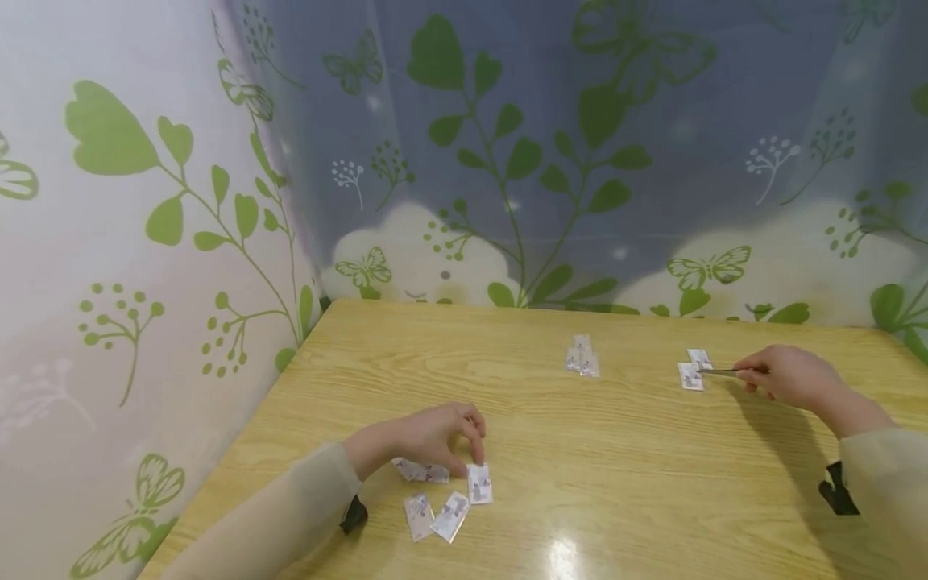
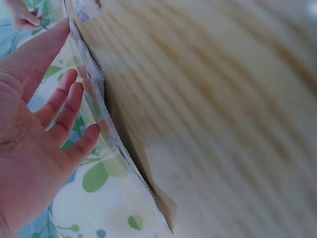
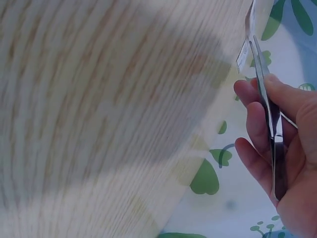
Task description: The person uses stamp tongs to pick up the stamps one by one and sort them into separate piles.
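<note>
My right hand [image 1: 793, 377] holds metal tweezers [image 3: 270, 109] between thumb and fingers. Their tips meet two small white printed packets [image 1: 690, 377] at the back right; whether they pinch one is too small to tell. Over a group of packets at the near left is my left hand [image 1: 435, 435], fingers loosely bent and palm bare in the left wrist view. Its fingertips come down at the top edge of one upright-lying packet [image 1: 480, 485]. Two more packets [image 1: 451, 516] lie just in front, and others [image 1: 420, 470] are partly hidden beneath the hand.
A small overlapping cluster of packets [image 1: 582, 357] lies at the back middle of the wooden table [image 1: 551, 435]. Behind and to the left hangs a leaf-printed cloth [image 1: 449, 161], meeting the table's edges. Dark wrist straps show at both sleeves.
</note>
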`<control>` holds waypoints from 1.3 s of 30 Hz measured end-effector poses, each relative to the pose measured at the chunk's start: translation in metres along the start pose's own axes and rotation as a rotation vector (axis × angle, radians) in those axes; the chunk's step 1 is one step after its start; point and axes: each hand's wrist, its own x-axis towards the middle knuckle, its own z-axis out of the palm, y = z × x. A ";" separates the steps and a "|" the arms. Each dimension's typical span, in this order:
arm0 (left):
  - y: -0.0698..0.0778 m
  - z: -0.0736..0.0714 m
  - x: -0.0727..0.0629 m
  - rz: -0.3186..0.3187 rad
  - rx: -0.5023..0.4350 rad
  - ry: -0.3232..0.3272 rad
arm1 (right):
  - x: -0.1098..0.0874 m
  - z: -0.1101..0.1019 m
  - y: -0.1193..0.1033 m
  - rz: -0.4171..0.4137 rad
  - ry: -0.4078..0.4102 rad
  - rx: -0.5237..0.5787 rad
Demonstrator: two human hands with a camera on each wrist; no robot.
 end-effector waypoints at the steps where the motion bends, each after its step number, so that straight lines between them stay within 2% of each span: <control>1: 0.000 0.000 0.000 0.004 0.004 0.000 | -0.001 -0.001 -0.001 0.005 0.001 0.003; 7: -0.001 -0.001 0.001 0.006 0.012 -0.002 | -0.012 -0.007 -0.005 0.019 0.024 -0.009; 12: 0.001 -0.002 0.000 -0.014 0.011 -0.007 | -0.015 -0.003 -0.019 0.012 0.038 0.038; 24: 0.004 -0.002 -0.001 -0.024 -0.001 -0.006 | -0.011 0.023 -0.108 -0.187 0.020 0.215; 28: 0.002 -0.001 0.000 -0.020 0.000 -0.005 | -0.006 0.036 -0.134 -0.224 0.008 0.245; 39: 0.001 0.000 0.001 -0.016 0.001 -0.005 | 0.002 0.068 -0.187 -0.339 -0.058 0.273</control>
